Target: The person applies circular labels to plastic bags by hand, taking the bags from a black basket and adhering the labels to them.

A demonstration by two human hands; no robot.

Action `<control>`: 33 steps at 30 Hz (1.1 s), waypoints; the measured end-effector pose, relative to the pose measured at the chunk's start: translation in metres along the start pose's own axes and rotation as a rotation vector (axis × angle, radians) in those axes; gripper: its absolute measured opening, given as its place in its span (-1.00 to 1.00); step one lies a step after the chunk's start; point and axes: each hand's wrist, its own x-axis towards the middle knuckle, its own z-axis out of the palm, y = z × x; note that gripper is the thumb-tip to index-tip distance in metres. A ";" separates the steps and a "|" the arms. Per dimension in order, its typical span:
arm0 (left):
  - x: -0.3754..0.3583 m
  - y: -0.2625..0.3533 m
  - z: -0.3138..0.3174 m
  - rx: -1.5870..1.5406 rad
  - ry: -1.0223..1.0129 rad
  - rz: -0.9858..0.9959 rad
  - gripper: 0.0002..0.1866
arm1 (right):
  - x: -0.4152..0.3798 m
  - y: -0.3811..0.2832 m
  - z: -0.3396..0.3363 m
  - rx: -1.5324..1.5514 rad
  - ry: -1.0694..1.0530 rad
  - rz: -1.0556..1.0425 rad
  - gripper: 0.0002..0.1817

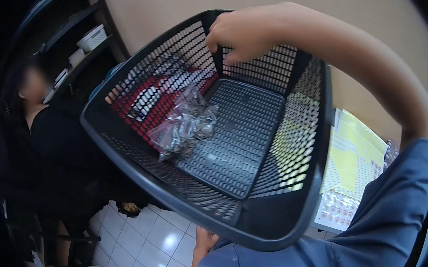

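Observation:
A black plastic mesh basket point(257, 180) is tilted in front of me, its inside facing my view. My right hand point(239, 37) is closed over its far rim, fingers curled down inside. Several clear plastic bags point(186, 128) of small greyish metallic-looking pieces lie bunched against the left inner wall. Part of my left hand point(207, 237) shows below the near rim, close to my shirt; its fingers are hidden by the basket.
A person in black point(70, 138) is close on the left, by dark shelves with a white bin point(91, 38). Yellow and white printed sheets point(352, 153) lie at right. Something red point(137, 99) shows through the mesh. White floor tiles point(147, 242) lie below.

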 end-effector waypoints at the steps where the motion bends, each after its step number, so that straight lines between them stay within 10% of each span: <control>1: -0.002 -0.004 -0.009 -0.028 -0.007 -0.093 -0.74 | 0.024 -0.013 -0.010 -0.139 -0.126 -0.047 -0.61; 7: -0.029 -0.068 -0.022 -0.162 -0.116 -0.443 -0.62 | 0.122 -0.057 -0.022 -0.085 -0.508 -0.066 -0.59; 18: -0.100 -0.107 -0.039 -0.032 -0.477 -1.104 -0.40 | 0.192 -0.081 0.203 0.397 -0.274 -0.206 -0.61; 24: -0.077 -0.154 -0.020 -0.066 -0.360 -0.844 -0.39 | 0.185 -0.113 0.245 0.687 -0.190 0.184 -0.52; 27: -0.066 -0.176 -0.007 -0.136 -0.332 -0.778 -0.43 | 0.193 -0.093 0.243 0.765 -0.430 -0.145 -0.62; 33: -0.013 -0.131 -0.030 -0.176 -0.361 -0.723 -0.44 | 0.186 -0.014 0.165 0.788 -0.431 -0.100 -0.83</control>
